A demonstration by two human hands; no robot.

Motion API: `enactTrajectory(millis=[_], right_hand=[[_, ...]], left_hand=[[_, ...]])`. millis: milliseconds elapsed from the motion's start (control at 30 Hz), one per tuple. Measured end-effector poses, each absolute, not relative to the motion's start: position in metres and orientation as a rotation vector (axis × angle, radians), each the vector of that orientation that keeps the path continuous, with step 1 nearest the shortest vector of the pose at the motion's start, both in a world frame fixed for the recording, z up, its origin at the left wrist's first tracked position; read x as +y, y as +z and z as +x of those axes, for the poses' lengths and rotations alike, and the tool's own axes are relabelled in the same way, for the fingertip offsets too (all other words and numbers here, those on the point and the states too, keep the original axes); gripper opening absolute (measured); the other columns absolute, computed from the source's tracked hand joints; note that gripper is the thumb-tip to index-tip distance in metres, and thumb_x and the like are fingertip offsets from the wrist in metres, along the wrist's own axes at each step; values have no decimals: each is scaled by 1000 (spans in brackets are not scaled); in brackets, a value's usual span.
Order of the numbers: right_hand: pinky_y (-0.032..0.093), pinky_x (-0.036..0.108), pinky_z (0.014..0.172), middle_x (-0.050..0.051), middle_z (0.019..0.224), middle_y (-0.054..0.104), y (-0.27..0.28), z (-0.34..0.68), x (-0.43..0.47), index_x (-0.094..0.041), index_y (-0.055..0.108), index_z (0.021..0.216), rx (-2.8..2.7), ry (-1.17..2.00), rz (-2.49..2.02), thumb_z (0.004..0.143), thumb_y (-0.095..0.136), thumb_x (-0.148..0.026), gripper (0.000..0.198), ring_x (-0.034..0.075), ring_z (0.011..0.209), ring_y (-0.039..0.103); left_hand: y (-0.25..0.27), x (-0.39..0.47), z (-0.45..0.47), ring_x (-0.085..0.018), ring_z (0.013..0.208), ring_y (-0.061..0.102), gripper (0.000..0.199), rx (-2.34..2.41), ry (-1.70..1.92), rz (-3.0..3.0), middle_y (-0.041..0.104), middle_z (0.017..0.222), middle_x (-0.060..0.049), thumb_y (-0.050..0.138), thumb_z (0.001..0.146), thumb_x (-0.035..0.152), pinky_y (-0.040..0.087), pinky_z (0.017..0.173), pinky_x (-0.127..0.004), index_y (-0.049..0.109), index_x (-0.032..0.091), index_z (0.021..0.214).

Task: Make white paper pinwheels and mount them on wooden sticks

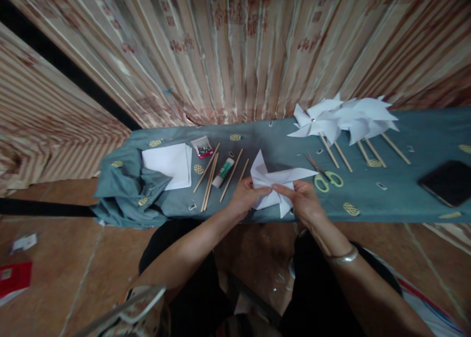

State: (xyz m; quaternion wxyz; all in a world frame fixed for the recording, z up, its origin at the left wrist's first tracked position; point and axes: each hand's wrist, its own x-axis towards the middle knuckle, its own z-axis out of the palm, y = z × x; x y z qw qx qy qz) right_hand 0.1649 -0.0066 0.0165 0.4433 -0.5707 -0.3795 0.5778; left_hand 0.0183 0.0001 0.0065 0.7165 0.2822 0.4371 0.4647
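Note:
A white paper pinwheel [268,179] without a stick is between my two hands at the front edge of the cloth-covered table. My left hand [246,195] grips its left side, with the thumb lying toward the middle. On the opposite side my right hand [302,198] holds the paper, its thumb or a finger pressed near the centre. Pointed blades stick out at the top left, right and bottom. Scissors [327,178] with light green handles lie just beyond my right hand. Close to my left hand are loose wooden sticks [231,176] and a glue stick [223,172].
Finished pinwheels [324,118] on sticks lie overlapping at the back right. A stack of white paper [169,163], partly under a cloth fold, and a small packet of metal pins [202,146] are on the left. A black phone [447,182] rests at far right.

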Motion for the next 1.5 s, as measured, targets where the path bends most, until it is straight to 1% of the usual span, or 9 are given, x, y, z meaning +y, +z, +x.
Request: enactTrajectory(millis=[100,233,367,500,800,967,1067,1167,1500], right_hand=[[53,28,54,2,64,74,17,165,-7,-18,75,69,-791,1507,-1408,42,92,-40,38,17,52,64],[53,27,56,2,68,76,18,165,-8,-19,76,68,-761,1537,-1359,43,92,-38,35,16,56,66],[53,26,55,1,68,76,20,167,-7,-19,76,69,-715,1596,-1335,43,92,-36,35,16,54,66],[54,26,57,2,70,77,25,168,-7,-19,77,71,-660,1664,-1307,41,92,-33,37,16,55,67],[52,25,53,2,68,77,27,168,-10,-18,76,66,-682,1638,-1318,40,93,-37,36,14,52,65],[53,25,59,2,69,77,23,167,-10,-18,78,72,-675,1601,-1321,40,93,-31,37,16,58,68],[53,25,58,1,66,76,22,166,-11,-18,78,72,-677,1571,-1320,40,93,-29,37,16,55,67],[52,25,54,2,64,75,21,166,-11,-18,76,69,-668,1580,-1324,38,94,-28,37,15,50,64],[52,26,57,1,65,75,21,167,-11,-19,75,71,-685,1557,-1334,40,94,-37,41,14,53,65]], left_hand=[[7,-1,19,-14,65,61,38,968,1019,626,72,73,-2,90,43,27,47,72,-29,71,13,73],[7,0,18,-13,62,60,41,995,1008,631,72,70,-2,91,41,28,47,69,-27,72,12,73],[8,2,18,-14,64,61,46,985,996,659,72,70,-2,93,38,27,47,70,-28,72,11,75],[9,2,18,-15,65,62,46,970,994,685,73,72,-3,93,40,29,48,70,-29,72,11,77],[10,0,23,-14,65,62,41,978,1040,677,73,73,-3,91,43,28,49,72,-28,72,12,75],[6,1,24,-15,66,62,38,989,1062,714,72,73,-2,89,45,29,49,71,-28,71,13,75],[4,2,25,-16,68,63,38,982,1069,729,72,74,-2,88,47,29,50,71,-29,71,13,76],[3,2,25,-14,66,62,36,973,1078,732,71,73,-1,87,48,28,49,69,-27,70,13,76],[0,4,23,-12,63,60,32,994,1103,752,71,72,-1,85,50,23,49,67,-25,70,12,76]])
